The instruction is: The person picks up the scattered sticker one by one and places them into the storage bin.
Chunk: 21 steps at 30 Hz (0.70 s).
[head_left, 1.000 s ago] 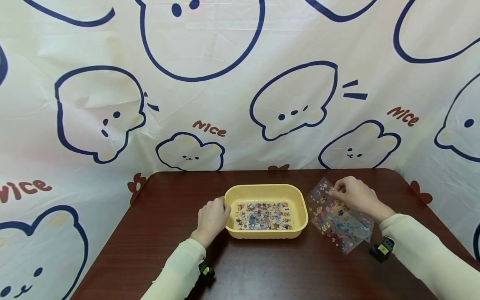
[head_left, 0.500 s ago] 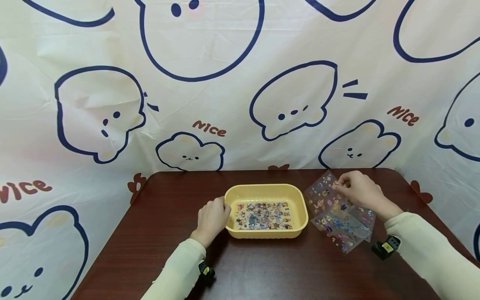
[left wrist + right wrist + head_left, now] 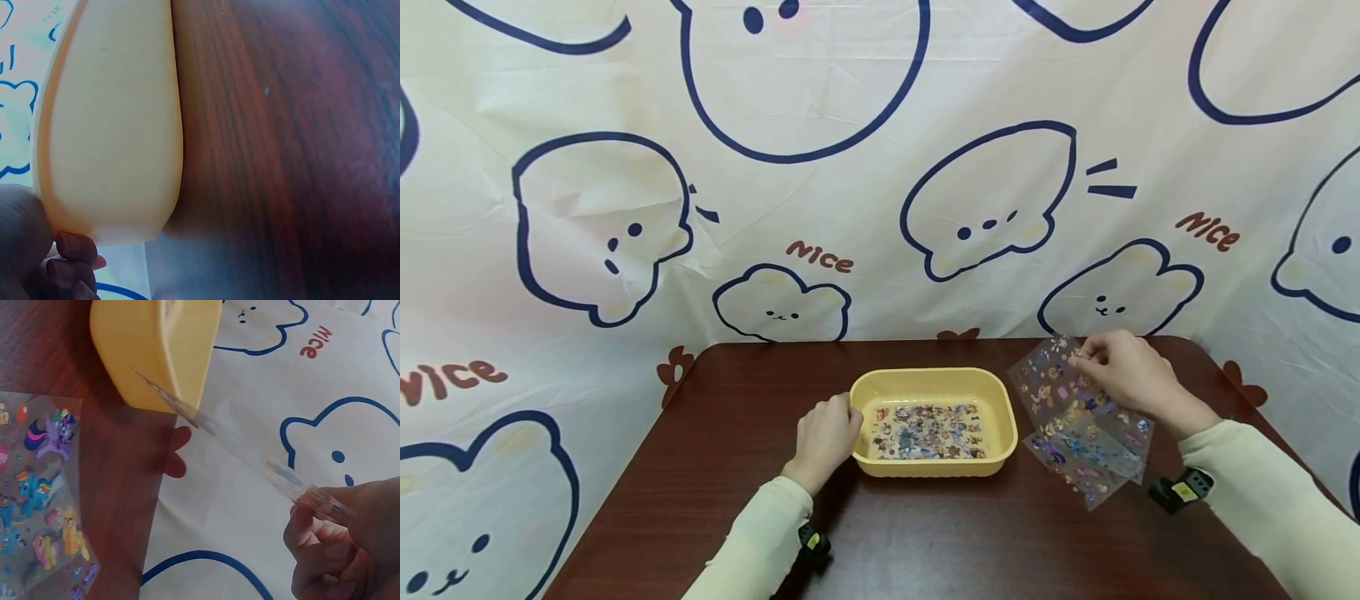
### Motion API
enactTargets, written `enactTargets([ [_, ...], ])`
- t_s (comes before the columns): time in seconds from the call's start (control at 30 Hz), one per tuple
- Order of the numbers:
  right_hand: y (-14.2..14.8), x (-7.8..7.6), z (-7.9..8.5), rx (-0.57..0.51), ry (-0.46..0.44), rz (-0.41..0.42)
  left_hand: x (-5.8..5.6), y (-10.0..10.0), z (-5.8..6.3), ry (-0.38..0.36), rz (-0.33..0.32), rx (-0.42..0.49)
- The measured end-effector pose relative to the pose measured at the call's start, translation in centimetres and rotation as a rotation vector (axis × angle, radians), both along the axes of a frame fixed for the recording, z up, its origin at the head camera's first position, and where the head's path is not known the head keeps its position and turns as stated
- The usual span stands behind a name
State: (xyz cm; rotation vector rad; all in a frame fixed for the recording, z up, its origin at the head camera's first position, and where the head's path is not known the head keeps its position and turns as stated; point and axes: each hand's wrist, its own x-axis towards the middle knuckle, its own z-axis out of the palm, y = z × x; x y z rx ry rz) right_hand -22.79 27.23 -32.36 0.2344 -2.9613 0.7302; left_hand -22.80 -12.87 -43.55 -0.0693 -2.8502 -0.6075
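A shallow yellow plastic basin (image 3: 932, 468) stands mid-table, with a clear sticker sheet of many small colourful figures (image 3: 928, 433) lying in it. My left hand (image 3: 826, 437) grips the basin's left rim; in the left wrist view its curled fingers (image 3: 76, 245) show at the rim's corner. To the right of the basin, my right hand (image 3: 1127, 375) pinches a transparent sticker sheet (image 3: 1047, 379) by its edge. The right wrist view shows this sheet nearly edge-on and raised off the table. Below it lies another clear sticker sheet (image 3: 44, 494) with colourful cartoon ponies.
The dark brown wooden table (image 3: 940, 533) runs back to a pale cloth backdrop (image 3: 865, 200) printed with blue cartoon outlines. Small black wrist cameras are strapped to both sleeves.
My right hand has moved slightly up and to the right, lifting the pinched sheet and uncovering more of the one below. My left hand and the basin have stayed put.
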Motion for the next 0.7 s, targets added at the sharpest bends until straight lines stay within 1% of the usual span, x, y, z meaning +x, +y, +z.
enactTargets([
  [0.2,-0.3,0.2,0.8,-0.008,0.031,-0.003,-0.1,0.1,-0.1,0.011,-0.006,0.001],
  [0.43,-0.9,0.3,1.4,-0.028,0.043,-0.002,-0.1,0.1,0.0,0.008,-0.004,0.003],
  [0.7,-2.1,0.3,1.4,-0.071,0.072,0.002,-0.1,0.1,0.1,-0.001,0.009,0.001],
])
